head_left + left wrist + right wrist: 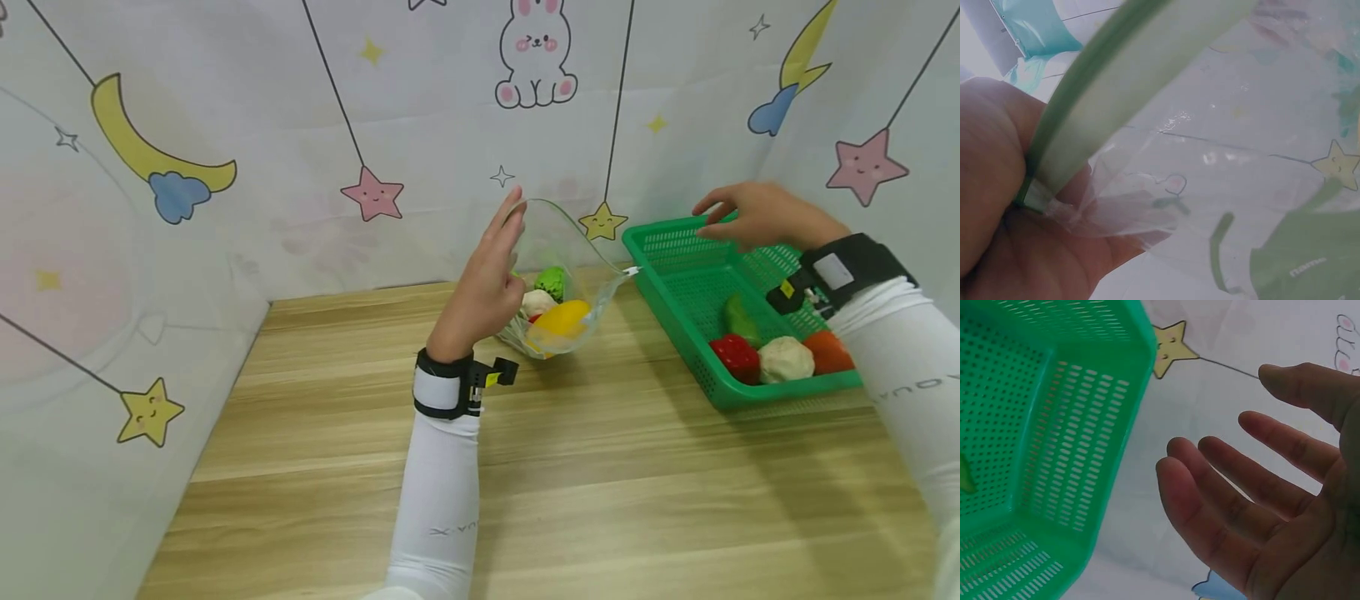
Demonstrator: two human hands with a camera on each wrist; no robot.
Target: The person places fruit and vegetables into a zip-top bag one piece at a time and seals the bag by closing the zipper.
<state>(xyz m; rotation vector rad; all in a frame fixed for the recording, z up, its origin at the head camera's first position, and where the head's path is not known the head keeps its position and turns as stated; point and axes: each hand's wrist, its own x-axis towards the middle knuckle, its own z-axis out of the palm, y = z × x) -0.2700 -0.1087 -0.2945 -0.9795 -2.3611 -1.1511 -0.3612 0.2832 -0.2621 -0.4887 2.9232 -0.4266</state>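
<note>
My left hand [483, 287] pinches the rim of a clear zip bag [543, 237], whose mouth gapes upward. In the left wrist view its green zip strip [1079, 100] passes between my thumb and fingers. Inside the bag lie a yellow mango-like piece [561, 321], a whitish piece [537, 302], a bumpy green piece [551, 283] and a bit of red. Over the green basket [671, 333], my right hand [772, 215] hovers with loosely bent fingers and holds nothing. The basket contains a red pepper [735, 358], a white cauliflower-like piece [786, 361], an orange piece [828, 352] and a green pepper [741, 321].
A wood-grain table [337, 467] lies under everything. Behind it hangs a pale cloth [450, 125] printed with stars, moons and a rabbit. The basket stands right of the bag, close to the cloth, and my right forearm covers part of it.
</note>
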